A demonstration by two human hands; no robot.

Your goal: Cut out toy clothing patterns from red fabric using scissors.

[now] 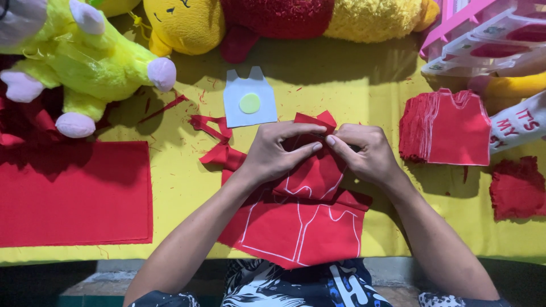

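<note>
Red felt piece (311,170) sits pinched between both hands, left hand (278,152) and right hand (364,152) meeting at its top edge. Each grip is pressed together on the felt, equally near.

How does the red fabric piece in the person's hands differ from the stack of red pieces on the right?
The red fabric piece is single, folded and pinched between the left hand and right hand, and white chalk outlines mark it. The stack of red pieces holds many layers, lies flat and untouched, and is already cut to a vest shape. Both are red and lie on the yellow cloth.
</note>
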